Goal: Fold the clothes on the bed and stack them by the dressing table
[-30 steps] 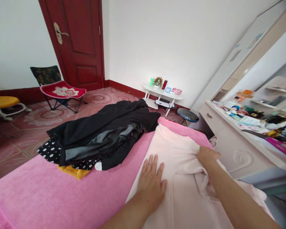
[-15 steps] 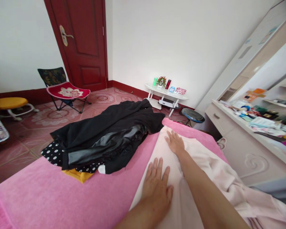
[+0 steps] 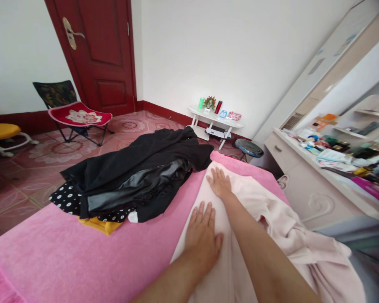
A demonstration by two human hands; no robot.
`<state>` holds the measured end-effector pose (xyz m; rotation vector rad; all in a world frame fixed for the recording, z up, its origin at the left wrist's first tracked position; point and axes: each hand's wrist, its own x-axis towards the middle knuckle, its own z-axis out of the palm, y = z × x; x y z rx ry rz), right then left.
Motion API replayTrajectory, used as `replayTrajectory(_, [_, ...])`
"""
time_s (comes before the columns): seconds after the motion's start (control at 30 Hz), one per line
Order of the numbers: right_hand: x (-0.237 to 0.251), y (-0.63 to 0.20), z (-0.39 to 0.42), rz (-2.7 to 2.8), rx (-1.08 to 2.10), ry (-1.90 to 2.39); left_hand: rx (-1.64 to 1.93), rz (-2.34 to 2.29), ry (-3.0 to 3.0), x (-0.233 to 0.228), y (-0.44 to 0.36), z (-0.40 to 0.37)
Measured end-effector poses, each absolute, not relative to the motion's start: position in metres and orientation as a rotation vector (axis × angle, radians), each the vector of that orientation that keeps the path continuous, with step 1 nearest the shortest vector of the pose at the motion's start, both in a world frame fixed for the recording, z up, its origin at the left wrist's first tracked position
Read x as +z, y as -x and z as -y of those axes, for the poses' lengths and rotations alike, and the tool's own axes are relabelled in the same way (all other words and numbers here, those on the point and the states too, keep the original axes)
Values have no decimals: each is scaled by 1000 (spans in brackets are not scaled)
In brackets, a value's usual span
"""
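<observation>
A pale pink garment lies spread over the right part of a bright pink bed cover, its right side bunched in folds. My left hand rests flat on its smooth left part, fingers stretched out. Farther up, near the garment's far end, my right hand also lies flat with the fingers slightly spread. Neither hand grips the cloth. To the left of my hands is a pile of black clothes, with a black polka-dot cloth and a yellow cloth sticking out underneath.
A cluttered white dresser stands along the right. Beyond the bed are a small white table with a plant and other items, and a round stool. A red folding chair and a yellow stool stand at left.
The camera view has turned a little to the right and down, so the surroundings appear shifted left. Both hands still lie flat on the pale pink garment in about the same places.
</observation>
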<state>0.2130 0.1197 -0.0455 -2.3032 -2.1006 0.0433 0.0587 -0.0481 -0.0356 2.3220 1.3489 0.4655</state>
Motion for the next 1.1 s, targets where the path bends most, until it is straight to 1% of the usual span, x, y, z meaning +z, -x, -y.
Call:
replayTrajectory(0.17, [-39, -209, -91, 2111, 126, 2327, 510, -1423, -2374, -39, -61, 50])
replayTrajectory(0.47, [-29, -198, 11, 2140, 151, 2208, 603, -1441, -2507, -47, -63, 54])
replayTrajectory(0.57, [-31, -195, 44, 2074, 152, 2108, 549, -1416, -2570, -41, -61, 63])
replayTrajectory(0.7, [-41, -190, 84, 1946, 125, 1934, 405, -1402, -2643, -28, -59, 81])
replayTrajectory(0.8, [-46, -187, 107, 1711, 32, 1810, 364, -1440, -2666, -20, -61, 93])
replayTrajectory(0.93, [-42, -187, 122, 1285, -47, 1783, 482, -1431, -2613, -14, -59, 99])
replayTrajectory(1.03, [-37, -186, 124, 1212, 38, 1849, 602, -1383, -2560, -13, -55, 100])
replayTrajectory(1.1, [-36, -185, 124, 1213, 119, 1817, 620, -1329, -2560, -14, -53, 100])
